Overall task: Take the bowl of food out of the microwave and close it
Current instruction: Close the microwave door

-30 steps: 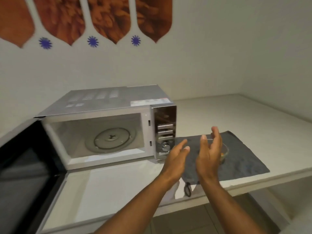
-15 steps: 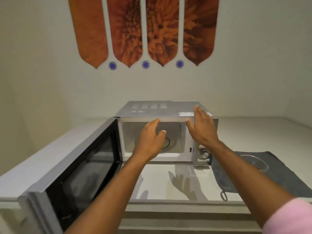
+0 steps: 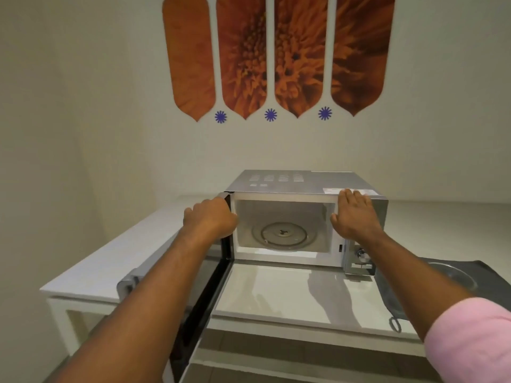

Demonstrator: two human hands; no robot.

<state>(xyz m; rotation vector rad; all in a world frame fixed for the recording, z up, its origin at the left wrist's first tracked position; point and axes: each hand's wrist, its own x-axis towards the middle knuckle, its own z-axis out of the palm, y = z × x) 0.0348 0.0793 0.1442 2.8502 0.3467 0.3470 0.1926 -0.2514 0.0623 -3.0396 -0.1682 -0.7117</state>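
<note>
The silver microwave stands on the white counter with its cavity empty except for the glass turntable. Its door swings out toward me on the left. My left hand grips the door's upper edge near the hinge. My right hand lies flat, fingers spread, against the microwave's top right front corner above the control panel. The glass bowl sits on a grey cloth to the right, partly hidden behind my right forearm; its contents do not show.
The white counter runs along the left wall and the back wall. Orange flower decals hang on the wall above. A pink sleeve covers my right upper arm. Floor shows beneath the counter.
My left hand went from the cavity opening to the door's top edge. My right hand stays on the microwave's top corner. The view has come closer; a second ago both hands were by the bowl.
</note>
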